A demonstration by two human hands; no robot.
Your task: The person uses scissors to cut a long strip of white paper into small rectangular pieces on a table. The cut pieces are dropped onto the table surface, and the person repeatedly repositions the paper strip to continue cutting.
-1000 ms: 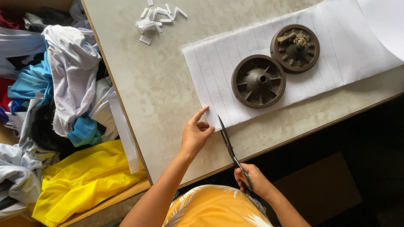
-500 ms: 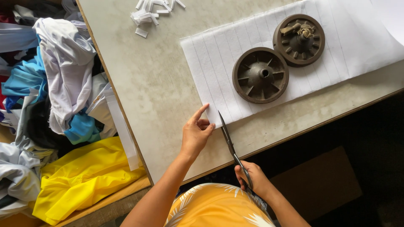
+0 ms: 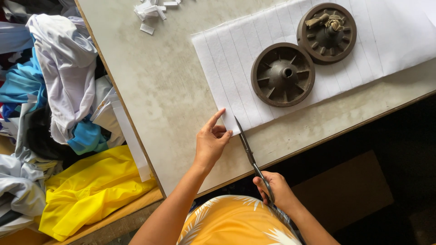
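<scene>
A long white sheet (image 3: pixel 236 59) ruled with parallel lines lies on the pale table (image 3: pixel 159 90). My left hand (image 3: pixel 211 140) pinches the sheet's near corner with thumb and forefinger. My right hand (image 3: pixel 274 190) grips the handles of dark scissors (image 3: pixel 249 152), down by the table's front edge. The blades point up at the sheet's near edge, right beside my left fingers. Two brown round wheel-like weights (image 3: pixel 282 74) (image 3: pixel 326 32) sit on the sheet; the farther one has a knot of cord in its hub.
Small cut white strips (image 3: pixel 152 11) lie at the table's far side. Left of the table is a heap of cloth: white (image 3: pixel 63 68), blue (image 3: pixel 27 81) and yellow (image 3: pixel 91 186) pieces. A long white strip (image 3: pixel 129 136) hangs along the table's left edge.
The view has shifted slightly, so the sheet and weights sit higher in frame. My left hand still holds the corner, and the scissors have crept a little toward the sheet's edge.
</scene>
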